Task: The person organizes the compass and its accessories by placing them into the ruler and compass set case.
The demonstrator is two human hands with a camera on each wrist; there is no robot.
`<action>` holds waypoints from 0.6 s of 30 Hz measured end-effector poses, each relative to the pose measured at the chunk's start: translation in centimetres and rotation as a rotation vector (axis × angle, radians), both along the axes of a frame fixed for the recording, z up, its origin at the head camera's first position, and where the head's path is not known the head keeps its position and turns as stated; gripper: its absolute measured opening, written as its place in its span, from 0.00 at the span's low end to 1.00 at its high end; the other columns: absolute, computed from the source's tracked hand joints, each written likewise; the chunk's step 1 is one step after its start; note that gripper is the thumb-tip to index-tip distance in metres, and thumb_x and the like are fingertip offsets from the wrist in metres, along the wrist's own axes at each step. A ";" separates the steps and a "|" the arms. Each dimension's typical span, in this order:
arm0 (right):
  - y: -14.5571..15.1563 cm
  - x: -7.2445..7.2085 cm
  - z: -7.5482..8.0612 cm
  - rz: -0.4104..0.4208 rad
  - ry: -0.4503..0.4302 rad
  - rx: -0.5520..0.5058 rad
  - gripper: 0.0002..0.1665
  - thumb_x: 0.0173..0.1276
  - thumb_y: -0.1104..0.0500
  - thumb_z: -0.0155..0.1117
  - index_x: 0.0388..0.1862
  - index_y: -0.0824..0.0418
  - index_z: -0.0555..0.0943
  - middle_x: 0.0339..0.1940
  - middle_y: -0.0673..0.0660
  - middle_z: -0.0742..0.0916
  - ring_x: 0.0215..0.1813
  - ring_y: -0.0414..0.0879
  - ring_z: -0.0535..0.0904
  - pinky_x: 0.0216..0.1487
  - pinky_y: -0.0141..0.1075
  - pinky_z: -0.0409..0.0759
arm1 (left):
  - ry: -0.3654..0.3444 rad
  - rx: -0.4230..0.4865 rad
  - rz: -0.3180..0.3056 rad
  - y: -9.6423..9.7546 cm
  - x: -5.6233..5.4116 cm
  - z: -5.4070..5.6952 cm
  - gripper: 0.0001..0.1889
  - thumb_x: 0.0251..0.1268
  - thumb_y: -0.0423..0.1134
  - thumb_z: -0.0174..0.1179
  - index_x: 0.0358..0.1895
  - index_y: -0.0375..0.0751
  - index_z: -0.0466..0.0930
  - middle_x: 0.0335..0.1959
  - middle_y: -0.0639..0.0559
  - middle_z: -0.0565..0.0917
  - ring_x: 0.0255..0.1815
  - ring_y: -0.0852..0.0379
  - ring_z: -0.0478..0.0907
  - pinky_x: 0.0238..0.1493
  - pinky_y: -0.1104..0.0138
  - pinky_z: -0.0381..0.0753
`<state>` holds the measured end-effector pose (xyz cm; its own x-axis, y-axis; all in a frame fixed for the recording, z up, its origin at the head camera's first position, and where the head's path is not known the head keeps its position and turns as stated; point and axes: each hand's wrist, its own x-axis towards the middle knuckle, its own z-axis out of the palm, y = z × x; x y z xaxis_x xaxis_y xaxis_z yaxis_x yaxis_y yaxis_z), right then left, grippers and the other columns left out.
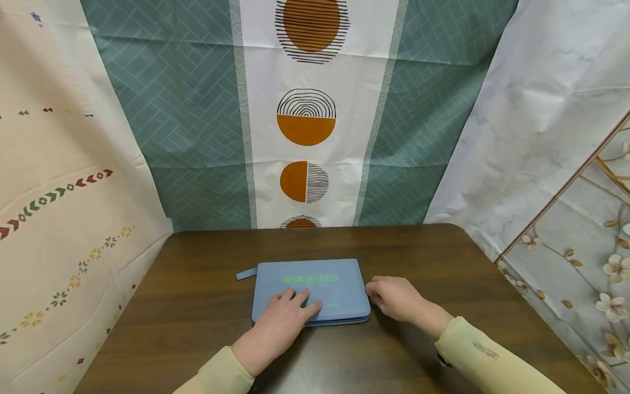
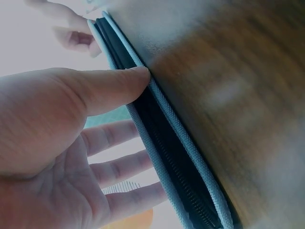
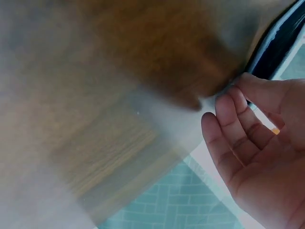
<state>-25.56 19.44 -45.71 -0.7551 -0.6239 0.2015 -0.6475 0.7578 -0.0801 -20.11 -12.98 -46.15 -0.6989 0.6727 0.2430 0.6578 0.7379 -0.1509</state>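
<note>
A blue zippered case (image 1: 339, 298) with green HERO lettering lies flat on the wooden table (image 1: 206, 306). Over its front left part, my left hand (image 1: 280, 323) rests with fingers spread on the cover. The left wrist view shows that thumb (image 2: 138, 78) pressed on the front edge, across the dark zipper band (image 2: 167, 148) between two blue piped rims. At the right side of the case, my right hand (image 1: 396, 298) has its fingers curled. Its thumb and fingertips (image 3: 245, 81) pinch at the zipper edge (image 3: 276, 50); the piece between them is mostly hidden.
A blue strap (image 1: 246, 273) sticks out from the left end of the case. Behind the table hangs a green and white patterned cloth (image 1: 197, 137). More printed cloth hangs along the left side (image 1: 74, 219) and the right side (image 1: 541, 137).
</note>
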 end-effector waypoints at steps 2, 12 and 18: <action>0.1 0.5 0.1 0.017 0.000 -0.008 0.20 0.66 0.73 0.73 0.28 0.50 0.78 0.27 0.43 0.73 0.28 0.38 0.65 0.30 0.35 0.68 | -0.006 -0.001 0.001 0.0 0.0 0.0 0.29 0.71 0.28 0.73 0.71 0.57 0.84 0.67 0.43 0.83 0.58 0.40 0.82 0.45 0.46 0.88; 0.5 2.6 -0.1 0.061 0.026 -0.031 0.24 0.64 0.71 0.78 0.25 0.48 0.74 0.26 0.41 0.71 0.28 0.35 0.63 0.30 0.33 0.67 | -0.010 -0.004 -0.002 0.0 0.0 0.0 0.29 0.71 0.28 0.74 0.71 0.57 0.84 0.68 0.43 0.82 0.58 0.40 0.82 0.45 0.46 0.88; 0.4 3.9 -0.1 0.078 0.020 -0.053 0.25 0.62 0.69 0.82 0.25 0.47 0.75 0.27 0.40 0.73 0.28 0.33 0.66 0.30 0.33 0.70 | -0.009 0.000 -0.003 0.0 -0.2 -0.1 0.29 0.70 0.28 0.74 0.71 0.57 0.84 0.67 0.43 0.82 0.58 0.40 0.81 0.45 0.45 0.88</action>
<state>-21.69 19.80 -45.78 -0.7003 -0.6685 0.2504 -0.7062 0.7001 -0.1055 -20.29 -12.98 -46.21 -0.6992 0.6747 0.2365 0.6611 0.7361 -0.1453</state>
